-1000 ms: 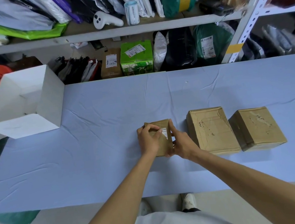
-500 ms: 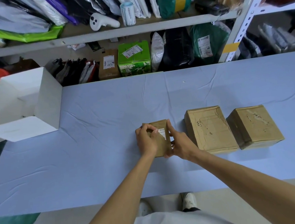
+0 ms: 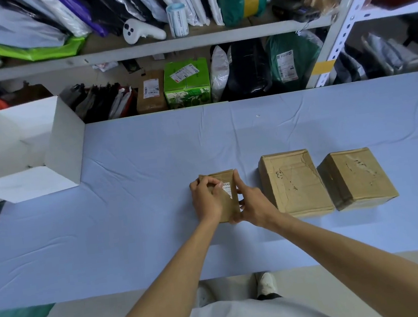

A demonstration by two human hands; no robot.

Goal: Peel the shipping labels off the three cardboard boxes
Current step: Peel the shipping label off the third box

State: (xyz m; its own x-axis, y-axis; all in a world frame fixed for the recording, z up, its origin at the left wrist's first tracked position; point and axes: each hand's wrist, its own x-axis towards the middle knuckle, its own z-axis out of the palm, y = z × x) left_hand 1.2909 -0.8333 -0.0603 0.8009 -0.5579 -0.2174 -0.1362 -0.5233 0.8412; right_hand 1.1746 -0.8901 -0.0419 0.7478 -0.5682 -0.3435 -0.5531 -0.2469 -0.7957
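One small box [image 3: 226,205] on worktop [image 3: 144,219]: left hand [image 3: 205,202] is pinching its label [image 3: 227,187]; right hand [image 3: 254,204] is gripping its right side.

Small brown cardboard box [image 3: 220,176]: top and sides mostly covered by left hand [image 3: 206,200] and right hand [image 3: 254,205]. White shipping label [image 3: 227,188]: only a sliver shows between the fingers; print too small to read. Open white carton [image 3: 64,139]: cut off at left edge. Both forearms: cut off at bottom edge.
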